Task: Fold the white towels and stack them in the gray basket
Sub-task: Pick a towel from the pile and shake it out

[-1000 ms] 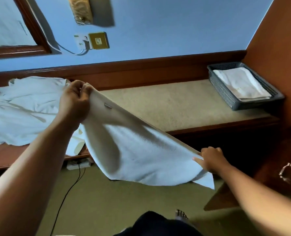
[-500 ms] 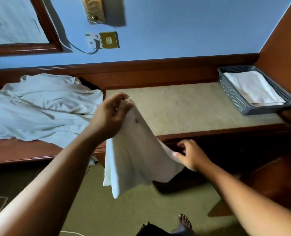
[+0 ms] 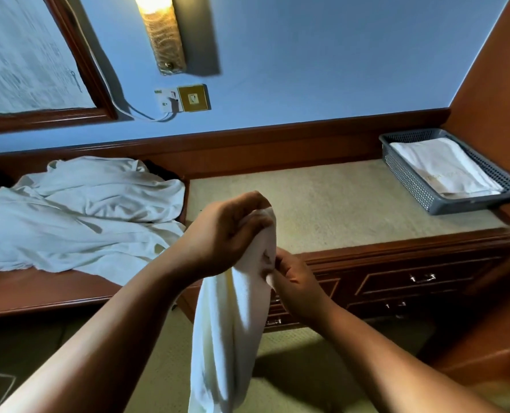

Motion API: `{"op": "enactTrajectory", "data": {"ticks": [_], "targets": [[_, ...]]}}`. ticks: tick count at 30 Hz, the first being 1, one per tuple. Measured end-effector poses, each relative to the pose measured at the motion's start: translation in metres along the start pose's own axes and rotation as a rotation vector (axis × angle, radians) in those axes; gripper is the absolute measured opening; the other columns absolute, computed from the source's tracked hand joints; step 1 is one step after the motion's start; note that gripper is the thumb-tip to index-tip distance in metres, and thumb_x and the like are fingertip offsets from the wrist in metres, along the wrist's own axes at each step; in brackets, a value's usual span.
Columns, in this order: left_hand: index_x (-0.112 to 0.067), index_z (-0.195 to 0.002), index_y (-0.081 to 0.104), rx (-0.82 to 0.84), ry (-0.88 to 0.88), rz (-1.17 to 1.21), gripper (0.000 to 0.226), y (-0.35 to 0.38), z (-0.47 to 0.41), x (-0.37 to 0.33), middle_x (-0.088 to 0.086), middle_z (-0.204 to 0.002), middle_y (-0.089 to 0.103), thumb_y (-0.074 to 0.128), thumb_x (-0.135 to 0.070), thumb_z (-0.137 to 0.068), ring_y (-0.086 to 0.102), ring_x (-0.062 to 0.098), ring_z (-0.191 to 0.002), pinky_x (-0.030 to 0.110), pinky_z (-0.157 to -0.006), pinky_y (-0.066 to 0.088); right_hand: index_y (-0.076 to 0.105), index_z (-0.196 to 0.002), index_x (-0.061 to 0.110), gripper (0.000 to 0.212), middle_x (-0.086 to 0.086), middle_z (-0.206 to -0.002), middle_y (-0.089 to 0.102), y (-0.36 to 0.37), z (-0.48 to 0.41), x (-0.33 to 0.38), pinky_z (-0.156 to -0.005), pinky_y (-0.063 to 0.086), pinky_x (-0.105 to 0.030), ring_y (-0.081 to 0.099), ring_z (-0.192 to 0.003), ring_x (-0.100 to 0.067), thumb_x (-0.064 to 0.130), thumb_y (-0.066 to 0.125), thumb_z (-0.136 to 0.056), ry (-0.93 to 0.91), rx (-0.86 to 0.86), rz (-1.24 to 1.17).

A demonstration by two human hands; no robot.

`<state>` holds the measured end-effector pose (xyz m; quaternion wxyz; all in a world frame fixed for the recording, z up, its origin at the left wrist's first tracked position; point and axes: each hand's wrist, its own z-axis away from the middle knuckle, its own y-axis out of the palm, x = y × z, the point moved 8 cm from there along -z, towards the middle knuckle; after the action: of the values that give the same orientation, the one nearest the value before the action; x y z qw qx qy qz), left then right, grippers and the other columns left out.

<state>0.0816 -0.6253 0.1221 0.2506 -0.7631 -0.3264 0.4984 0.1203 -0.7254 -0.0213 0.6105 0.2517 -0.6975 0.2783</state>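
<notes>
towel [image 3: 230, 338] bottom cut off below

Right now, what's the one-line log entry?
left hand: grips white cloth towel | right hand: pinches its edge | gray plastic basket: holds folded white towel

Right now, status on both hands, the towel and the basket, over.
Left hand grips top of hanging towel, right hand pinches its edge below. Towel limp, not yet folded. Gray basket far right, folded towel inside; bare counter between, nothing blocking.
</notes>
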Motion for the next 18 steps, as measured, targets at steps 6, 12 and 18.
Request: {"op": "enactTrajectory", "data": {"ticks": [6, 12, 18], "targets": [[-0.027, -0.091, 0.062, -0.323, -0.153, 0.091, 0.012, -0.055, 0.002, 0.030, 0.000, -0.069, 0.056, 0.057, -0.028, -0.102, 0.047, 0.005, -0.059, 0.023, -0.051, 0.038, 0.071, -0.101, 0.017, 0.036, -0.015, -0.097, 0.071, -0.029, 0.020, -0.067, -0.084, 0.053, -0.050, 0.067, -0.096, -0.035, 0.038, 0.053, -0.079, 0.162, -0.089, -0.013], [-0.032, -0.087, 0.061, -0.584, -0.360, 0.157, 0.013, -0.097, 0.027, 0.089, -0.009, -0.071, 0.060, 0.055, -0.038, -0.096, 0.051, 0.010, -0.065, 0.031, -0.060, 0.040, 0.070, -0.083, 0.019, 0.074, -0.005, -0.073, 0.069, -0.092, 0.041, -0.100, -0.059, 0.048, -0.031, 0.061, -0.061, -0.009, 0.089, 0.055, -0.066, 0.244, -0.223, 0.407], [-0.019, -0.118, 0.055, -0.520, -0.649, -0.364, 0.026, -0.073, 0.068, 0.143, 0.016, -0.107, 0.063, 0.061, -0.013, -0.093, 0.059, 0.038, -0.096, 0.043, -0.079, 0.046, 0.058, -0.068, 0.022, 0.049, 0.003, -0.057, 0.057, -0.110, 0.020, -0.025, -0.060, 0.047, -0.037, 0.056, -0.057, -0.011, 0.068, 0.058, -0.083, -0.025, -0.214, 0.678]]}}
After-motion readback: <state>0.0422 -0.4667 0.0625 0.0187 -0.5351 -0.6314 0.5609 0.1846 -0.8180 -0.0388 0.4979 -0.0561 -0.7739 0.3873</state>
